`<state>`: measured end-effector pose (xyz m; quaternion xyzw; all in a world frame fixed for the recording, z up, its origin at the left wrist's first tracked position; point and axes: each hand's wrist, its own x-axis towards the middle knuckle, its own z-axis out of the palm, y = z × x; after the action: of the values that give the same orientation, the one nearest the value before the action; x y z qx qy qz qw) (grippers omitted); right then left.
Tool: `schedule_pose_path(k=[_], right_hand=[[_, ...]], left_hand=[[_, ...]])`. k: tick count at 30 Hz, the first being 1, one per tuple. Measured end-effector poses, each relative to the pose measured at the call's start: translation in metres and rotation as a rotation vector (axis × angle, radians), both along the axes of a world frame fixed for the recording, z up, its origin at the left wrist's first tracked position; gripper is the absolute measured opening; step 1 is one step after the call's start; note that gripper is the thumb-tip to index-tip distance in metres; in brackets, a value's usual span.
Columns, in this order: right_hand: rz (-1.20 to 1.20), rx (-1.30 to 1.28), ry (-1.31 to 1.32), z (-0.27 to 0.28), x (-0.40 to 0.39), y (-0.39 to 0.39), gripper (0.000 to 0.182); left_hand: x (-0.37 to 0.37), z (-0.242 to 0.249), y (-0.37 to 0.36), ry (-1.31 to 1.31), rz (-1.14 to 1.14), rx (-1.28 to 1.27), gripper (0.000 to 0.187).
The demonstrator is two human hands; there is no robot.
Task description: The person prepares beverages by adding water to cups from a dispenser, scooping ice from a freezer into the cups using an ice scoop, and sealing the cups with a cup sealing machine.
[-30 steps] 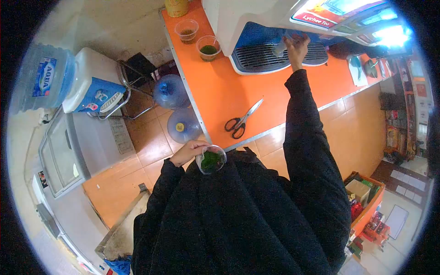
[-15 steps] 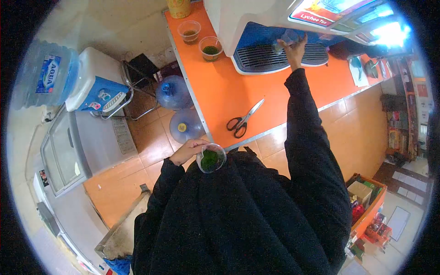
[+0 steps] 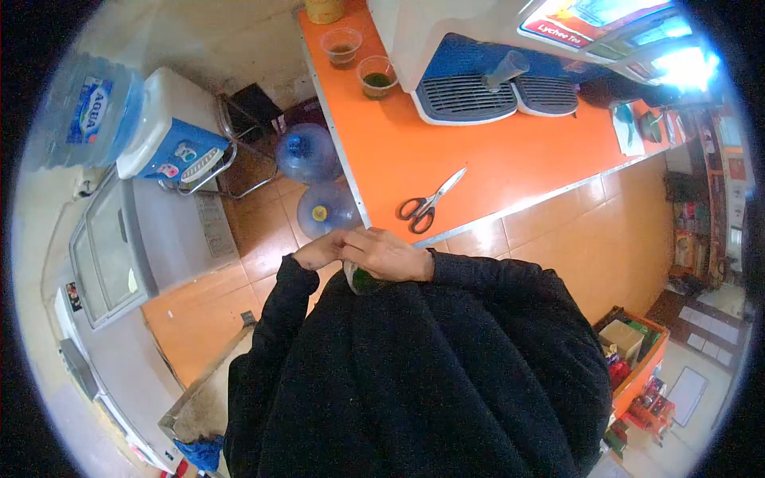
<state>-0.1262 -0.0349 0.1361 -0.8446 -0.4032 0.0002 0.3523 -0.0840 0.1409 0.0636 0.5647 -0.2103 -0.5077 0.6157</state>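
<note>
Close against my dark clothing is a clear plastic cup (image 3: 360,284) with green contents, mostly covered by my hands. My left hand (image 3: 320,250) grips its far left side. Over the top and right of the cup lies my right hand (image 3: 389,256), fingers curled against the rim and meeting the left fingers; the fingertips are partly hidden. Black-handled scissors (image 3: 430,202) lie spread on the orange counter (image 3: 378,155), just beyond my hands. A clear tumbler (image 3: 507,70) stands tilted in view on the dispenser's drip tray (image 3: 470,97).
Two clear tubs, one with brown contents (image 3: 341,52) and one with green (image 3: 376,81), stand at the counter's far left. Blue water jugs (image 3: 307,153) stand on the floor beside it. A drink dispenser (image 3: 446,24) fills the back. An orange crate (image 3: 644,368) is at right.
My right hand has let go of the tumbler on the drip tray and come back to the cup in my left hand. The view has shifted slightly.
</note>
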Motion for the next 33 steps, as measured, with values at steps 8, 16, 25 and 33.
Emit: schedule_pose_path(k=[8, 16, 25, 33], right_hand=[[-0.075, 0.012, 0.178, -0.016, -0.001, 0.001, 0.026], [-0.044, 0.085, 0.204, -0.018, -0.003, 0.005, 0.017], [-0.011, 0.068, 0.298, -0.017, -0.004, 0.013, 0.012], [-0.02, 0.034, 0.142, -0.009, -0.011, 0.021, 0.021]], left_hand=[[0.005, 0.012, 0.002, 0.063, -0.137, 0.028, 0.022], [-0.01, 0.023, 0.004, -0.082, -0.033, 0.054, 0.018], [-0.013, 0.031, 0.02, 0.136, -0.128, 0.044, 0.037], [-0.014, 0.045, 0.026, 0.213, -0.104, 0.099, 0.04]])
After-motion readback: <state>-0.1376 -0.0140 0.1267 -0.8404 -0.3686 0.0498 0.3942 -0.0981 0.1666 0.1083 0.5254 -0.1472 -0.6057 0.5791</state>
